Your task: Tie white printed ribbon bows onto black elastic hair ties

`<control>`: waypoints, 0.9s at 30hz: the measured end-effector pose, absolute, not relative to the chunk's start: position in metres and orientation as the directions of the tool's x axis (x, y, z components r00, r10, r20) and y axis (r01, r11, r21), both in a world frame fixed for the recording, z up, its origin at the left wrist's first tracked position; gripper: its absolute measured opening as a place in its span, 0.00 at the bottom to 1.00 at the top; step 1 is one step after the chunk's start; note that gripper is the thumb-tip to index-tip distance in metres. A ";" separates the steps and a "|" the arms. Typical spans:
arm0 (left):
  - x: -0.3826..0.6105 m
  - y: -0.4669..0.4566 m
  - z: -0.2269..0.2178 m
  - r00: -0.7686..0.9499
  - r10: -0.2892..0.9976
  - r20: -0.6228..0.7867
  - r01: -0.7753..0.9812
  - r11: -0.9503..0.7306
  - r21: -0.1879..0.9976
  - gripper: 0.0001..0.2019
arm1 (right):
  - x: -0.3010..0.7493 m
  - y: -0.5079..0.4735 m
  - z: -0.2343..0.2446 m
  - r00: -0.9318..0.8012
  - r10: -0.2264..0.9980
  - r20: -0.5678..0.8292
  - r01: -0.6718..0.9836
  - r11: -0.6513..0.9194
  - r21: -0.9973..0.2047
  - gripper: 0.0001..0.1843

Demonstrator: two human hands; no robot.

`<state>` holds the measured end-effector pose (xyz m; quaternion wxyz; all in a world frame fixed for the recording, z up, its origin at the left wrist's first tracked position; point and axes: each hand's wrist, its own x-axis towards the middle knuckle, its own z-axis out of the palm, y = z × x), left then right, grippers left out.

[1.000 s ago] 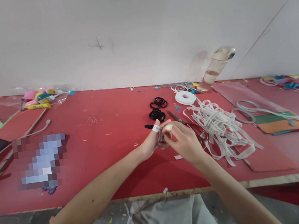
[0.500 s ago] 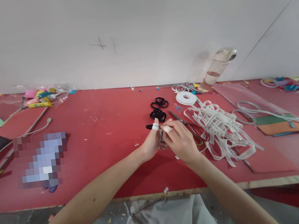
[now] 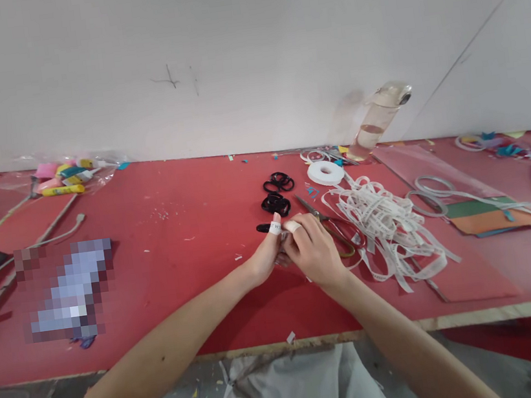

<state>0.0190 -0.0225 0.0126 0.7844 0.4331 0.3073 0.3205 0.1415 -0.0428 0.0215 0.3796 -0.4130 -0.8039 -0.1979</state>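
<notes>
My left hand (image 3: 267, 257) and my right hand (image 3: 315, 251) meet over the red table, fingers closed together. A black hair tie (image 3: 263, 228) sticks out past the left hand, which appears to grip it; the rest is hidden. White printed tape wraps the left thumb, and a white band circles a right finger. What the right fingertips pinch is hidden. Just beyond lie two small piles of black hair ties (image 3: 276, 205). Scissors (image 3: 332, 221) lie beside the right hand, next to a heap of white printed ribbon (image 3: 381, 223). Behind it rests a white tape roll (image 3: 325, 173).
A clear bottle (image 3: 380, 120) stands by the white partition (image 3: 238, 65). On the left are a blurred-out bluish item (image 3: 74, 286), a cable (image 3: 62, 233) and a bag of colourful bottles (image 3: 62, 177). Coloured sheets (image 3: 487, 215) lie right. The table edge (image 3: 400, 328) runs in front.
The view has shifted slightly, so table items sit a little further left. Both hands stay together in nearly the same pose, with the black hair tie still sticking out.
</notes>
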 end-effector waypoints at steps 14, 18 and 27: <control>0.018 -0.022 0.017 0.630 0.757 -0.173 -0.240 0.403 0.883 0.38 | 0.146 -0.042 0.023 -0.368 0.497 0.786 0.773 0.633 -0.038 0.07; 0.020 -0.024 0.019 0.614 0.765 -0.193 -0.226 0.404 0.886 0.40 | 0.145 -0.042 0.020 -0.360 0.469 0.806 0.802 0.597 0.010 0.08; 0.019 -0.025 0.025 0.623 0.755 -0.205 -0.249 0.440 0.863 0.40 | 0.146 -0.040 0.021 -0.328 0.438 0.837 0.754 0.655 -0.047 0.09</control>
